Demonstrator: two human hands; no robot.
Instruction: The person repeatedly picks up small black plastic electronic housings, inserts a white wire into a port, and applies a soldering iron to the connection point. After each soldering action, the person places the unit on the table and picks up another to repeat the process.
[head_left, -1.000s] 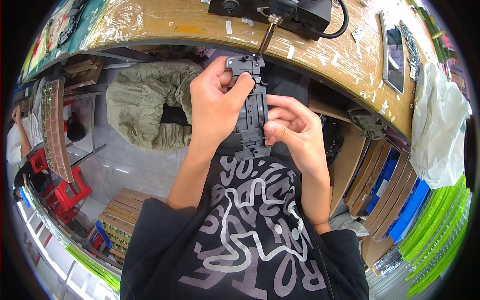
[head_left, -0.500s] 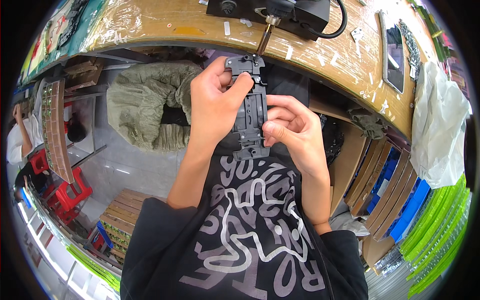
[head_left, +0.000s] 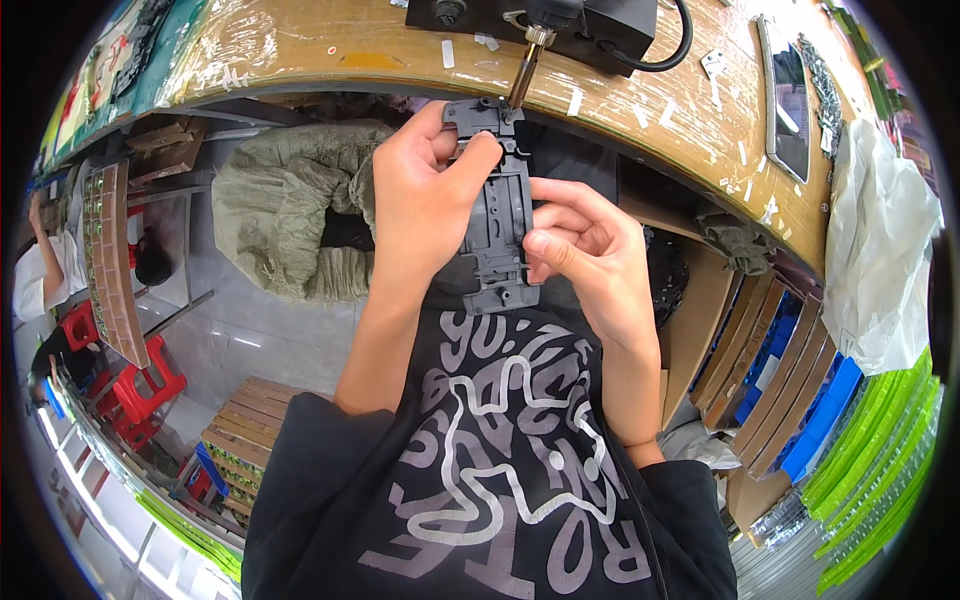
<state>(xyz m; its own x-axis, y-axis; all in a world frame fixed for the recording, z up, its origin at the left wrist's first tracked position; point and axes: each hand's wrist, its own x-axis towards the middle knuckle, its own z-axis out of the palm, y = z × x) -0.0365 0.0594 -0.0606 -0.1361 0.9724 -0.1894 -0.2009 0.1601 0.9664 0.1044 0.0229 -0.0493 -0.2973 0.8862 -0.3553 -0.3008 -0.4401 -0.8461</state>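
A long black moulded plastic frame [head_left: 507, 215], perhaps a toy-car chassis, is held up lengthwise in front of me below the bench edge. My left hand [head_left: 430, 200] closes on its upper left side, thumb pressed across the top face. At the right edge, my right hand [head_left: 590, 240] grips with thumb and curled fingers; some fingertips are hidden behind the piece. The metal shaft of a power screwdriver [head_left: 526, 72] slants down from above, its tip meeting the frame's upper right corner. Whether a screw sits under that tip is too small to tell.
A wooden bench [head_left: 350, 40] with tape scraps spans the far side, carrying a black box [head_left: 620, 30] with a cable and a phone-like slab [head_left: 788, 100]. Olive cloth [head_left: 275, 215] bulges at left. A white plastic bag [head_left: 880, 245] hangs right, above green strips [head_left: 870, 470].
Both the black plastic frame and my left hand have shifted slightly left and up. My right hand follows a little, keeping its hold. The screwdriver tip stays at the same corner.
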